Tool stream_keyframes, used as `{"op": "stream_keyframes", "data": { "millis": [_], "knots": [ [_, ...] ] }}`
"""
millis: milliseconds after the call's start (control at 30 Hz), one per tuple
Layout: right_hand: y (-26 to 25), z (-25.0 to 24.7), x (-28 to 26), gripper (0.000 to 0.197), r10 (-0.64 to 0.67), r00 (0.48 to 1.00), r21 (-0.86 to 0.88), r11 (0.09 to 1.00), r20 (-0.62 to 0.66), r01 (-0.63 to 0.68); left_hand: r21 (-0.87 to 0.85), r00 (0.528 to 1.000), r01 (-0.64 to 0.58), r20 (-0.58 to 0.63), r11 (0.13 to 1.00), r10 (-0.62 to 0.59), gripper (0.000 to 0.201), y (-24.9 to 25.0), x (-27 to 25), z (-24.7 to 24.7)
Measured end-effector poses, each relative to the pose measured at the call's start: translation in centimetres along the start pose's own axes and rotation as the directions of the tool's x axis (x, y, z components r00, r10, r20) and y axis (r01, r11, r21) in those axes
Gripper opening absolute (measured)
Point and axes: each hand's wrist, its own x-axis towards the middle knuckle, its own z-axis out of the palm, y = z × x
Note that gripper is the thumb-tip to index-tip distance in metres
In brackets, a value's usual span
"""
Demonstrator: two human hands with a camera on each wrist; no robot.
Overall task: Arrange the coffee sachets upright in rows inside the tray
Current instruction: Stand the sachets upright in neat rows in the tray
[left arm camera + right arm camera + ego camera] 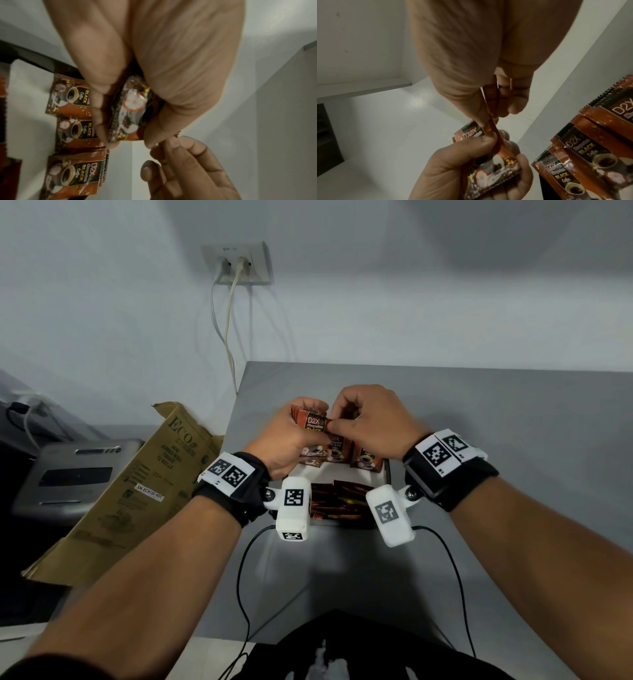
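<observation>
- Orange-brown coffee sachets already stand upright in the white tray, centre of the head view.
- Left hand grips a small stack of sachets above it; right hand pinches one sachet's edge with thumb and fingertip.
- Looks like the step is peeling one off; next it probably needs slotting upright beside the row.

We wear black wrist bands with white camera boxes, checker tags and thin black cables.
</observation>
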Motion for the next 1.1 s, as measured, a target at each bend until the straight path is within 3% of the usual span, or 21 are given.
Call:
{"op": "stream_keyframes", "data": {
  "millis": [167,333,400,500,633,1100],
  "knots": [
    [-0.7,-0.4,0.7,0.005,-0.029,0.998,-0.044,0.999,0.058,0.031,0.039,1.000,0.003,-0.011,0.999,-0.002,0.061,0.3,0.1,-0.6],
    [1.4,-1.7,1.2,0.008,0.079,0.995,-0.259,0.964,0.067,-0.059,0.064,0.957,0.005,-0.289,0.998,0.014,0.040,0.7,0.4,-3.0],
    [2.6,-0.9,1.2,0.011,0.152,0.980,-0.366,0.926,0.128,-0.096,0.067,0.944,0.002,-0.328,0.998,0.020,0.034,0.4,0.6,-3.7],
    [3.4,0.7,1.0,0.019,0.216,0.957,-0.453,0.885,0.196,-0.107,0.108,0.950,0.020,-0.313,0.994,0.015,0.030,0.1,0.6,-3.7],
    [3.2,1.9,1.3,0.015,0.242,0.952,-0.541,0.835,0.189,-0.105,0.119,0.955,0.034,-0.298,0.992,0.003,0.029,-0.4,0.4,-3.5],
    [4.1,3.6,1.9,0.011,0.199,0.970,-0.603,0.794,0.138,-0.076,0.138,0.960,0.058,-0.280,0.989,-0.017,0.025,-0.8,-0.2,-4.2]
  ]
}}
